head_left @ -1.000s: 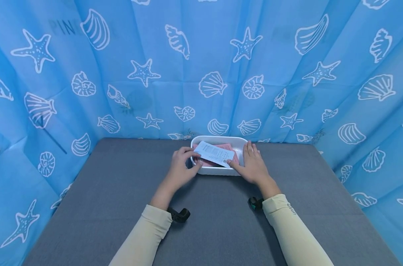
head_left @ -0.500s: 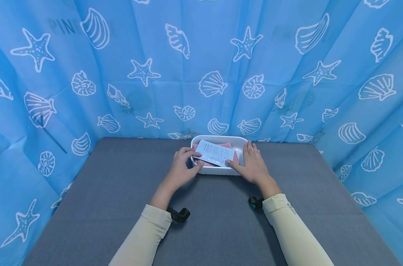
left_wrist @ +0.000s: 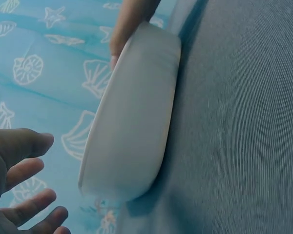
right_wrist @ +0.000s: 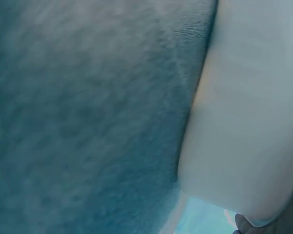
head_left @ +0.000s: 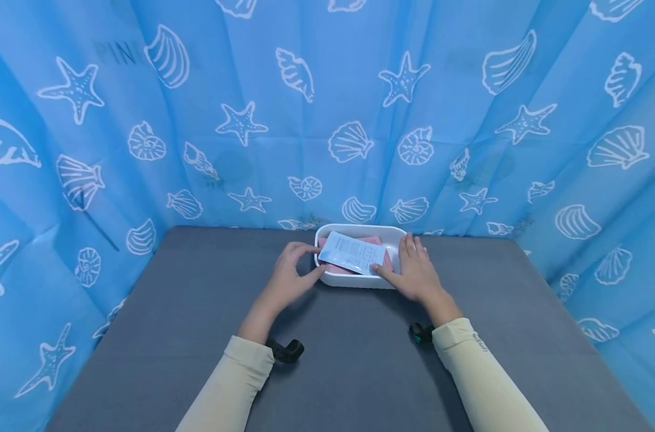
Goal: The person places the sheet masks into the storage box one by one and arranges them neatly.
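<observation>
A flat white-blue printed sachet [head_left: 354,252] lies on pink sachets [head_left: 335,269] inside a white oblong bin [head_left: 359,282] on the table. My left hand [head_left: 286,279] is at the bin's left end, fingers and thumb spread with nothing held. In the left wrist view those fingers [left_wrist: 31,200] are apart from the bin wall [left_wrist: 132,112]. At the bin's right end, my right hand [head_left: 416,273] rests with straight fingers along the rim. Its thumb reaches over the front rim to the sachet's right corner. The right wrist view shows mainly the bin's outer wall [right_wrist: 244,112].
Grey cloth covers the table [head_left: 354,360]. A blue curtain [head_left: 327,150] with white shells and starfish hangs behind and at both sides. The bin stands near the table's back edge. Black wrist devices sit under both cuffs, the left one [head_left: 286,351] lower.
The left fingers have come off the white-blue sachet and drawn slightly left. The sachet lies flatter in the bin. The right hand keeps its place, and the head view has shifted slightly.
</observation>
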Available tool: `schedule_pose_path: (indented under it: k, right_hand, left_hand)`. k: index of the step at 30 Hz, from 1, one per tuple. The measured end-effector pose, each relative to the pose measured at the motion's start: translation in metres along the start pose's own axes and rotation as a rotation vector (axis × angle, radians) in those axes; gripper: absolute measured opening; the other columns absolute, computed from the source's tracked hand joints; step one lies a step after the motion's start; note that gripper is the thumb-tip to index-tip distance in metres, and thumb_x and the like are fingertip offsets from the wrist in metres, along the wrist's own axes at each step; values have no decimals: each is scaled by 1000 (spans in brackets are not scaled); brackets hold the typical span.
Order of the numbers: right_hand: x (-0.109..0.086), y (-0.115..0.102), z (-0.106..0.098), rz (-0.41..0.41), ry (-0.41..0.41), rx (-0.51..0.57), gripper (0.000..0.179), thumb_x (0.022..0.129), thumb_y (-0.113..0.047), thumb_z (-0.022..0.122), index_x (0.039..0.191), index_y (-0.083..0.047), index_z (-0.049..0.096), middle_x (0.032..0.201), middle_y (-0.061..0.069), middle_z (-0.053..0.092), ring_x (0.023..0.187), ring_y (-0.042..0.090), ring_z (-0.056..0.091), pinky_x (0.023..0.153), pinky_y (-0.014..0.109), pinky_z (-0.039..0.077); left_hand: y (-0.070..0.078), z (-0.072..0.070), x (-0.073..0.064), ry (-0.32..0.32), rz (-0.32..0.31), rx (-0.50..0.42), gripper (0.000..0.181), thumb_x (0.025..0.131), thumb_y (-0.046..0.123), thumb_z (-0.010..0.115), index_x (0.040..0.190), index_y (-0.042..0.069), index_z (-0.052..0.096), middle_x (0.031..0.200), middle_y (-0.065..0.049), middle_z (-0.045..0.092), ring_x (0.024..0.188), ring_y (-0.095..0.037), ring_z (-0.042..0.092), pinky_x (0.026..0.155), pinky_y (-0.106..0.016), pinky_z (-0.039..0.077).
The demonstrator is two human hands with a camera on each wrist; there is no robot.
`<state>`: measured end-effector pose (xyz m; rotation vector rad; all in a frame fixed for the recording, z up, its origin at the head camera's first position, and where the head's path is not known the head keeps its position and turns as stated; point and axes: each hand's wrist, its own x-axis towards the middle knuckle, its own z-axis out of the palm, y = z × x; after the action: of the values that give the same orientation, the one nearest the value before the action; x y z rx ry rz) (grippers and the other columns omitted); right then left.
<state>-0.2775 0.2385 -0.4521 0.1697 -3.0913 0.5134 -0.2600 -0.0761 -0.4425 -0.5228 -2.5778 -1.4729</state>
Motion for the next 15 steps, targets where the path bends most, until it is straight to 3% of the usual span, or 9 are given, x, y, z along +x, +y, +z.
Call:
schedule_pose_path:
  k: [10, 15]
  right_hand:
    - [2, 14, -5, 9, -32, 201, 111, 100, -79, 40, 166, 7, 14, 176, 29, -3, 163, 49, -12, 126, 75, 6]
    - [-3, 18, -13, -11, 53, 301, 87, 106, -62, 47, 165, 1, 30, 175, 28, 13, 163, 50, -6, 123, 80, 7]
  left_hand:
    - [-14, -18, -9, -71, -102, 98, 73, 99, 52, 71, 159, 18, 47, 162, -10, 44, 153, -33, 42, 122, -61, 39]
    - [-20, -34, -19, -89, -111, 155, 77, 99, 56, 70, 160, 18, 45, 163, -12, 41, 153, -37, 42, 119, -65, 41]
